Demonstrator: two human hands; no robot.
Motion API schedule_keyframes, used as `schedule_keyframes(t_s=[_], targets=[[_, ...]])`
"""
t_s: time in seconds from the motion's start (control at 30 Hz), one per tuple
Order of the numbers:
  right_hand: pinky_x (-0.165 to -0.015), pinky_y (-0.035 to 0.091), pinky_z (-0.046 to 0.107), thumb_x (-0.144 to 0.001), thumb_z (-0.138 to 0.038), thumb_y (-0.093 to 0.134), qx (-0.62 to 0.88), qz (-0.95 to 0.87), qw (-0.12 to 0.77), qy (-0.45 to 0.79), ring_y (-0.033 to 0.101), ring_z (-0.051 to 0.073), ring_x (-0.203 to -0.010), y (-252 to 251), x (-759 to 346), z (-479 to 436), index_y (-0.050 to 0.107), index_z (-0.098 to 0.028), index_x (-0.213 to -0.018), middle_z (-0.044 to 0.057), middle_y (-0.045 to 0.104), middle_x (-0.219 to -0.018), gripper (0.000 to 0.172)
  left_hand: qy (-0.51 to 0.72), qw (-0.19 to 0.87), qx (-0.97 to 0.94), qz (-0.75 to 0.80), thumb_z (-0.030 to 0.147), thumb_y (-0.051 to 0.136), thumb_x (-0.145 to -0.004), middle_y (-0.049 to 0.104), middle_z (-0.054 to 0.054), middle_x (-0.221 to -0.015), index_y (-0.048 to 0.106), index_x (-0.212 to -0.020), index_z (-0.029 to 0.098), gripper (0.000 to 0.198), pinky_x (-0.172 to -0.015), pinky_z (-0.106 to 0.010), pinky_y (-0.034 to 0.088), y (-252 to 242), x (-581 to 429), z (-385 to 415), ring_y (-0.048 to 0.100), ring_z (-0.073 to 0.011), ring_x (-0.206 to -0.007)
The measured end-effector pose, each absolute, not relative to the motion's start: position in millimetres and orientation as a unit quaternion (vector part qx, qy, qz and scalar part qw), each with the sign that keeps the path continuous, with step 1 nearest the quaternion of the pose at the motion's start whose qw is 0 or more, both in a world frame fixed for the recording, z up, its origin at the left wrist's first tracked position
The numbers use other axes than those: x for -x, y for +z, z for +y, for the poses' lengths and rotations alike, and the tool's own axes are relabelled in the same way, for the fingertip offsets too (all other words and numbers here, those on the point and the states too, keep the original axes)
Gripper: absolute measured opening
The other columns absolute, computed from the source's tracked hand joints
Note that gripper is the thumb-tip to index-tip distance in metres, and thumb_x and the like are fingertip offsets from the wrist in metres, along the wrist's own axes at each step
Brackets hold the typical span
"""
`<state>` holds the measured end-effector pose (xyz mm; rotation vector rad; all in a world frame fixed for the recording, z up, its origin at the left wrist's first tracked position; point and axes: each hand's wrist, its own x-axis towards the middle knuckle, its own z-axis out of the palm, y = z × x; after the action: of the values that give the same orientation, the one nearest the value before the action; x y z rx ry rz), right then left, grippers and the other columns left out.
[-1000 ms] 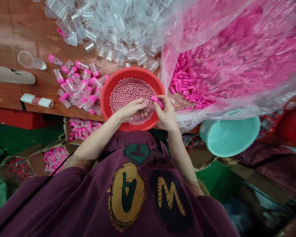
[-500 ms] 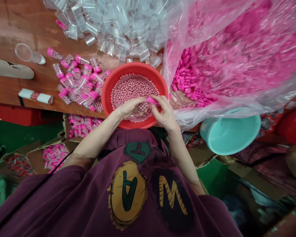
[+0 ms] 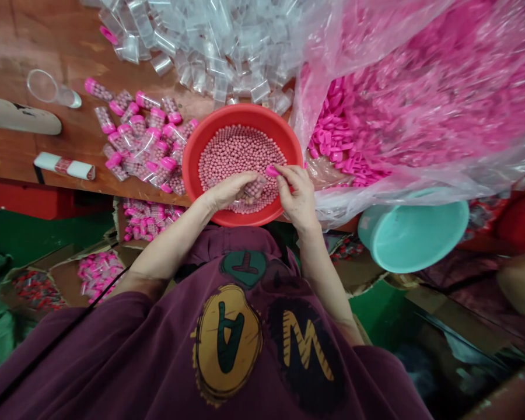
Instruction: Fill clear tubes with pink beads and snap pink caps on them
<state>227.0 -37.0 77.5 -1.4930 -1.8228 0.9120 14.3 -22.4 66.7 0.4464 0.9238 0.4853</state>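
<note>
Over the red basin [image 3: 242, 111] of pink beads [image 3: 238, 151], my left hand [image 3: 233, 190] is closed around a clear tube [image 3: 256, 188] filled with the same beads. Its fingers hide part of the tube. To the right, my right hand [image 3: 298, 195] pinches a bright pink cap [image 3: 272, 170] between thumb and fingertips, a small gap away from the tube's end. Left of the basin lies a heap of filled tubes with pink caps [image 3: 140, 137].
Clear tubes [image 3: 201, 46] are piled behind the basin. A plastic bag [image 3: 402, 105] of pink caps covers the right side. A turquoise basin [image 3: 415, 233] sits lower right; boxes of capped tubes [image 3: 149, 219] stand below the table's left edge. A clear cup [image 3: 48, 87] lies far left.
My right hand has moved slightly right with the pink cap, away from the tube. My left hand keeps its hold on the tube. The view has shifted a little.
</note>
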Motion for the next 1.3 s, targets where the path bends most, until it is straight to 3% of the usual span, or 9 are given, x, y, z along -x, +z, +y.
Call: schedule_keyframes(t_s=[0.23, 0.5, 0.83, 1.17, 1.3], targets=[[-0.107, 0.061, 0.052, -0.109, -0.050, 0.058, 0.562, -0.640, 0.330, 0.407, 0.074, 0.026, -0.114, 80.3, -210.7, -40.5, 0.079, -0.035, -0.127, 0.005, 0.080, -0.121, 0.031, 0.256, 0.830, -0.261, 0.422, 0.034, 0.065, -0.097, 0.067, -0.004, -0.092, 0.062, -0.097, 0.020, 0.014, -0.071, -0.029, 0.053, 62.4, -10.6, -29.0, 0.061, -0.0143, -0.076], [-0.102, 0.063, 0.047, -0.107, -0.048, 0.063, 0.563, -0.622, 0.352, 0.415, 0.074, 0.024, -0.109, 80.1, -203.1, -36.0, 0.081, -0.032, -0.119, 0.005, 0.079, -0.115, 0.027, 0.298, 0.775, -0.366, 0.420, 0.049, 0.074, -0.100, 0.054, 0.003, -0.078, 0.058, -0.098, 0.021, 0.032, -0.064, -0.026, 0.045, 63.0, -19.5, -31.3, 0.051, -0.0116, -0.067], [-0.099, 0.064, 0.046, -0.106, -0.048, 0.065, 0.559, -0.615, 0.357, 0.427, 0.074, 0.023, -0.106, 75.6, -204.6, -36.3, 0.082, -0.032, -0.118, 0.005, 0.080, -0.112, 0.026, 0.328, 0.786, -0.348, 0.392, 0.071, 0.081, -0.087, 0.058, 0.002, -0.080, 0.064, -0.099, 0.018, 0.057, -0.064, -0.025, 0.046, 57.4, -10.6, -28.3, 0.053, -0.0098, -0.068], [-0.095, 0.063, 0.043, -0.110, -0.035, 0.059, 0.518, -0.676, 0.332, 0.406, 0.073, 0.023, -0.106, 71.2, -203.4, -38.8, 0.079, -0.027, -0.124, 0.007, 0.076, -0.113, 0.026, 0.315, 0.789, -0.357, 0.389, 0.073, 0.077, -0.090, 0.055, 0.003, -0.074, 0.061, -0.097, 0.018, 0.058, -0.059, -0.025, 0.041, 60.1, -9.7, -29.5, 0.049, -0.0100, -0.062], [-0.098, 0.063, 0.046, -0.106, -0.023, 0.052, 0.488, -0.714, 0.304, 0.399, 0.071, 0.025, -0.111, 71.9, -211.9, -42.8, 0.075, -0.025, -0.130, 0.010, 0.073, -0.118, 0.034, 0.298, 0.778, -0.391, 0.391, 0.075, 0.076, -0.090, 0.051, 0.004, -0.072, 0.060, -0.091, 0.018, 0.059, -0.058, -0.025, 0.037, 60.0, -7.9, -27.3, 0.045, -0.0098, -0.063]])
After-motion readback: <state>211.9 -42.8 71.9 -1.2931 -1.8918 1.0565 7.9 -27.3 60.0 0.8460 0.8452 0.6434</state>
